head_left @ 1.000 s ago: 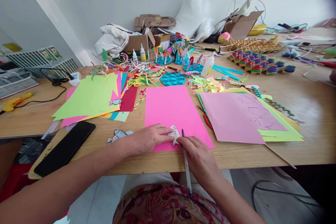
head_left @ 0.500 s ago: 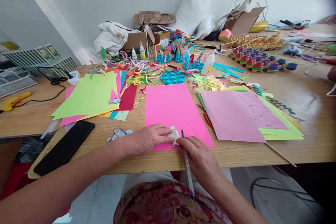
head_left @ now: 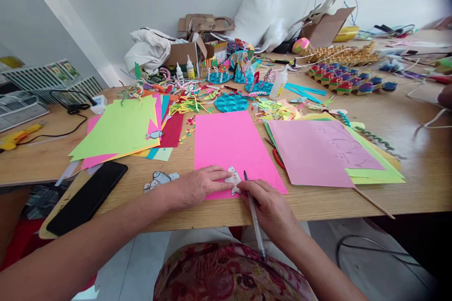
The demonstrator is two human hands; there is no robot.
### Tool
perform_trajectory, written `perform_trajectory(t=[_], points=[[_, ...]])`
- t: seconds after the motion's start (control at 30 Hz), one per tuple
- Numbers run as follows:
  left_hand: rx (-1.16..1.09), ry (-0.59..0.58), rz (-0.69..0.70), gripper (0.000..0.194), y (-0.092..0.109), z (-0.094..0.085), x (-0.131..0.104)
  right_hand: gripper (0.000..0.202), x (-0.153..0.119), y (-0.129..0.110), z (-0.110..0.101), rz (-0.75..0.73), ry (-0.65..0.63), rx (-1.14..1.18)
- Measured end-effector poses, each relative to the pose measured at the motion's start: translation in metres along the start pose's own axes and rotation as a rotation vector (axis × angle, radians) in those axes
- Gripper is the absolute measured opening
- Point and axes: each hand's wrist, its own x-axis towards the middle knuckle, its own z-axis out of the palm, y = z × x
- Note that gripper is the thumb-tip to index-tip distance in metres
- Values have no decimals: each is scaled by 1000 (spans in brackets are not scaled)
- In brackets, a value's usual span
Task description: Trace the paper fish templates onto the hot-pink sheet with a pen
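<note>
Hot-pink sheet (head_left: 221,138), v. bright from where I'm standing, w/ faint dk outlines; fish cutout (head_left: 234,179) white, black-edged, w/ small reddish marks; pen (head_left: 255,223) clear w/ dk tip; mauve sheet (head_left: 300,150) w/ dk fish outlines; lime-green sheet (head_left: 113,131) over pink & orange edges; phone (head_left: 88,197) all black; scalloped disc (head_left: 231,102) bright blue; egg tray (head_left: 348,77) red, blue & purple; desk (head_left: 423,150) lt brown, wood-grained; lap cloth (head_left: 226,273) maroon-pink, patterned.

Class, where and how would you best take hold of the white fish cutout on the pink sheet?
Probably pinch the white fish cutout by its head end, from the far side: the left hand is at its left edge, the right hand near its other end. It looks flat on the pink sheet, so an edge likely needs lifting first.
</note>
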Motion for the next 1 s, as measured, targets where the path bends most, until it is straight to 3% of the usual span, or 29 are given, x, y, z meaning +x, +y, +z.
perform_trajectory(t=[0.23,0.53,0.8,0.9,1.0], points=[[8,-10,-13,38,0,0,0,20,0,-1,-2,16,3,52],[-23,46,-9,36,2,-1,2,12,-1,12,-31,197,197,107],[-43,60,-1,34,2,0,2,16,-2,20,-33,348,168,256],[-52,55,-3,36,2,1,0,17,-1,21,-32,356,141,319],[-50,41,-10,37,1,2,-1,15,1,22,-28,320,134,237]])
